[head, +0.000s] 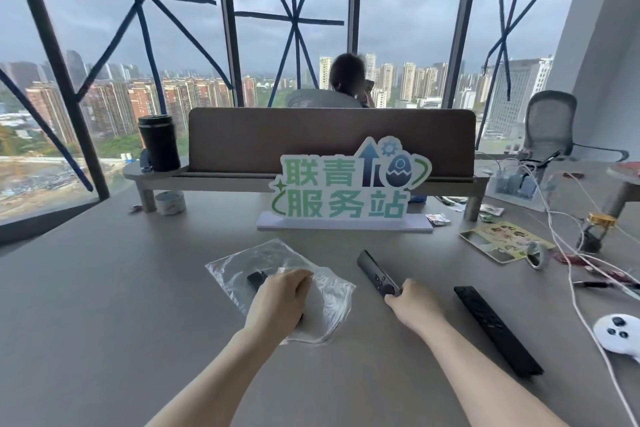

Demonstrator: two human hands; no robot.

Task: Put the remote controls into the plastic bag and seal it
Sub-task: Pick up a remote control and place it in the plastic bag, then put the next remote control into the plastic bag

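A clear plastic bag (249, 263) lies flat on the grey table (104, 305), with a small black remote (257, 279) showing through it. My left hand (280, 300) rests on the bag over that remote, fingers curled around it. A slim dark grey remote (374, 270) lies to the right of the bag. My right hand (414, 305) grips its near end. Farther right, a long black remote (495, 329) lies untouched on the table.
A sign with green characters (346, 191) stands behind the bag. White cables (568, 270), a tape roll (536, 255), a sticker sheet (502, 239) and a white controller (618, 334) crowd the right side. A black tumbler (159, 142) sits on a shelf. A person sits beyond the divider.
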